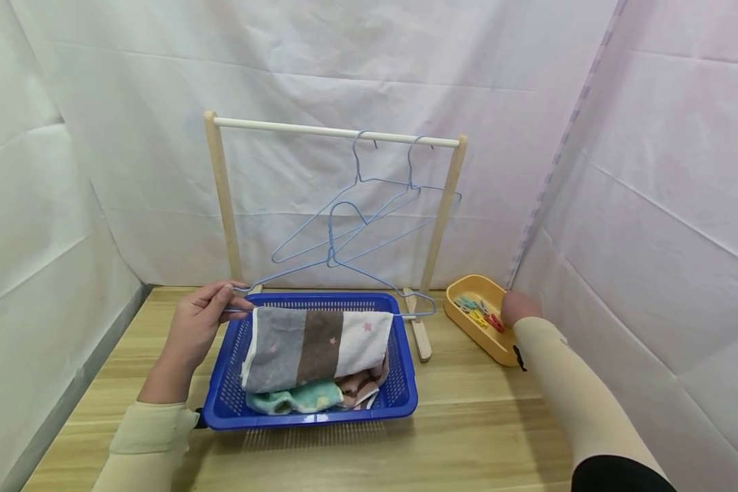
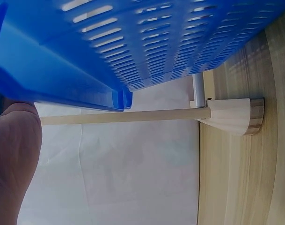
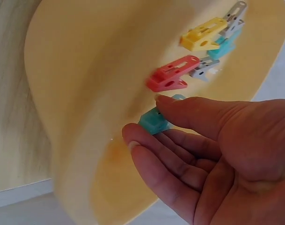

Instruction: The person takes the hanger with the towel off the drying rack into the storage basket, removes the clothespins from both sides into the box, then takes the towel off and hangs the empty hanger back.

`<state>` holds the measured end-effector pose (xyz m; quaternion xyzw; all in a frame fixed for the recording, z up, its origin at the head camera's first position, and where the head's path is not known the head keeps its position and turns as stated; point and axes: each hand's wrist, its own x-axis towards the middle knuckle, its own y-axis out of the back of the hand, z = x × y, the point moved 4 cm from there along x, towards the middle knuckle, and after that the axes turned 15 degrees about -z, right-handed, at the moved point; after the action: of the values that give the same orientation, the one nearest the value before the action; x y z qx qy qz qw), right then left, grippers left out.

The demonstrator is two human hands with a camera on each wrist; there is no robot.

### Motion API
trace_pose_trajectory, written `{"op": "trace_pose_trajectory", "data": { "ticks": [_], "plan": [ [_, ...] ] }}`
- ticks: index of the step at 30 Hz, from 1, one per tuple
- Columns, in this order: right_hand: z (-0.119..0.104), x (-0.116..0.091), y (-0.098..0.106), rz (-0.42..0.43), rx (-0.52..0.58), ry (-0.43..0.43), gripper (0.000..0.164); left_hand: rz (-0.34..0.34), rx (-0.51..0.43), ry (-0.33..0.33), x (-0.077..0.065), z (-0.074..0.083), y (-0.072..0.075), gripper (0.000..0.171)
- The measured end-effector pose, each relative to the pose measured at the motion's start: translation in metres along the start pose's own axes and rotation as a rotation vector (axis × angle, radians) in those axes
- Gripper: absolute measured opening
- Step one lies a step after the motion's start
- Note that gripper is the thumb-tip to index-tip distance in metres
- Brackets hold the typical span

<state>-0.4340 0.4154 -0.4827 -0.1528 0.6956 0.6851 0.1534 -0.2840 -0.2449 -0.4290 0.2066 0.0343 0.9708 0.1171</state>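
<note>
My left hand (image 1: pixel 206 311) grips the left end of a blue wire hanger (image 1: pixel 369 270), held over the blue basket (image 1: pixel 310 422). A small towel (image 1: pixel 322 338) in grey, brown and white hangs folded over the hanger's lower bar. In the left wrist view only part of that hand (image 2: pixel 13 154) shows beside the basket wall. My right hand (image 1: pixel 519 307) is in the yellow tray (image 1: pixel 476 281). Seen from the right wrist, the hand (image 3: pixel 193 150) pinches a teal clothespin (image 3: pixel 154 121) between thumb and fingers, near a red clothespin (image 3: pixel 172 74).
Behind the basket stands a wooden rack with a white rod (image 1: pixel 283 126), on which two more blue hangers (image 1: pixel 307 229) hang. A green cloth (image 1: pixel 295 398) and a brownish cloth (image 1: pixel 365 386) lie in the basket. Several clothespins lie in the tray. White sheets (image 1: pixel 652 171) enclose the table.
</note>
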Motion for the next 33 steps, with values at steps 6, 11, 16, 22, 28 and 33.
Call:
{"op": "trace_pose_trajectory", "data": {
  "ticks": [6,11,16,22,28,33],
  "plan": [
    [0.001,0.000,-0.004,-0.019,0.010,-0.004,0.009,-0.001,-0.001,-0.006,0.001,0.000,0.000,0.034],
    [0.003,0.004,-0.008,-0.021,0.017,-0.004,0.011,0.000,0.002,0.000,0.000,0.000,-0.001,0.035],
    [0.004,0.006,-0.008,-0.025,0.006,-0.006,0.011,-0.001,0.010,0.005,0.000,0.001,0.000,0.035],
    [0.007,0.011,-0.010,-0.041,0.030,-0.022,0.015,-0.007,0.016,0.001,0.000,0.001,0.000,0.035],
    [0.010,0.014,-0.013,-0.046,0.037,-0.020,0.014,-0.010,0.028,0.003,0.000,0.001,0.000,0.036],
    [0.010,0.009,-0.009,-0.055,0.029,0.007,0.014,-0.012,0.011,-0.004,0.000,0.000,0.000,0.035]
  ]
}}
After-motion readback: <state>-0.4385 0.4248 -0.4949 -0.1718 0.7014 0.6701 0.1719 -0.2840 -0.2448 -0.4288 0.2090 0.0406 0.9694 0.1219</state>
